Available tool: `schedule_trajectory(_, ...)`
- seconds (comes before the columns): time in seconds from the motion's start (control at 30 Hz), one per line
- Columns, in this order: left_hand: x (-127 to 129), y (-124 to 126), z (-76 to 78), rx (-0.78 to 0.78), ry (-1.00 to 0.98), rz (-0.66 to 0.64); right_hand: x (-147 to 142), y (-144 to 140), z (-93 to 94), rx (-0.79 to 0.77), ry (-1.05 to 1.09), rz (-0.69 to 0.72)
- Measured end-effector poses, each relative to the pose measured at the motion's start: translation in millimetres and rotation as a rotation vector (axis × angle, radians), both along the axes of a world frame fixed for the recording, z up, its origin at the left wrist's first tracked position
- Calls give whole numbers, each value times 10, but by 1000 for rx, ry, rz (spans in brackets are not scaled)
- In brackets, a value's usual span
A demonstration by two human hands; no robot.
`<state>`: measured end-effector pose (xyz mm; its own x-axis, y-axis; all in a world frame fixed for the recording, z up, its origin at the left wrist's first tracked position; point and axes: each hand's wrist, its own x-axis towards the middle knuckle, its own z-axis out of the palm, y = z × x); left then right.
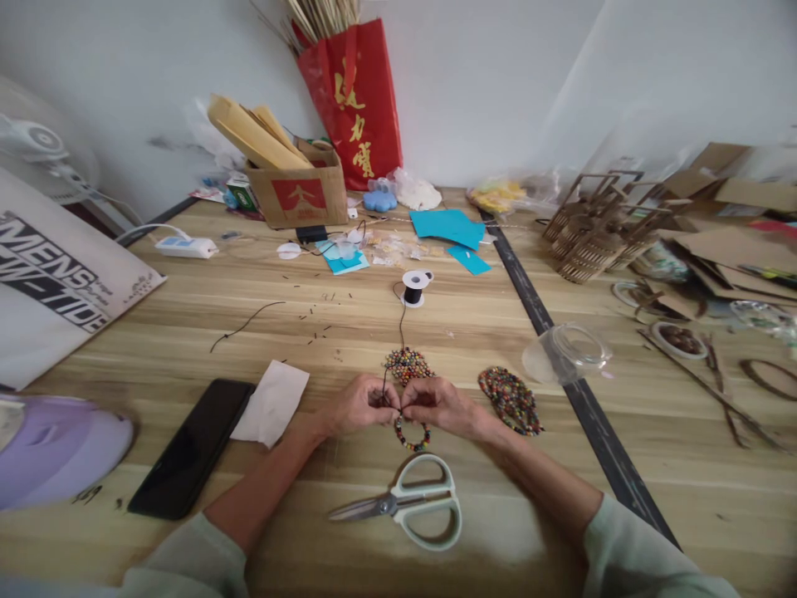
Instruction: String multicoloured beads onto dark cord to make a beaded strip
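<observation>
I see a person at a wooden table (498, 515) with both hands close together in the middle. The left hand (367, 404) is pinched nearly closed on a thin black cord (384, 384). The right hand (441, 403) is pinched the same way, right beside it, on the cord too. Just on the near side of their fingertips is a small ring of colorful beads (414, 448). A pile of loose-looking beads (408, 363) sits just beyond the hands, and a white spool (413, 295) of black cord stands farther off. Near the person lie scissors (387, 503) with pale green handles. Coiled bead strings (509, 400) rest to the right. A black phone (192, 448) and white paper (272, 403) lie to the left.
</observation>
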<state>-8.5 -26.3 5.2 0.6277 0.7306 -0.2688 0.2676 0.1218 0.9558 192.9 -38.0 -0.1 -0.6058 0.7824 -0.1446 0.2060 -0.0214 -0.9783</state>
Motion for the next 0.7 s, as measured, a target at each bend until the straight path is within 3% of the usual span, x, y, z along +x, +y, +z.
schedule_trajectory(0.27, -7, -8, -67, 76, 4, 45, -32, -45, 73, 104, -78, -68)
schedule_trajectory(0.5, 44, -56, -43, 187, 29, 127, -65, -77, 88, 307, -210, -113)
schedule_trajectory(0.7, 102, -93, -22, 348, 126, 194, -71, -92, 110, 323, -217, -155)
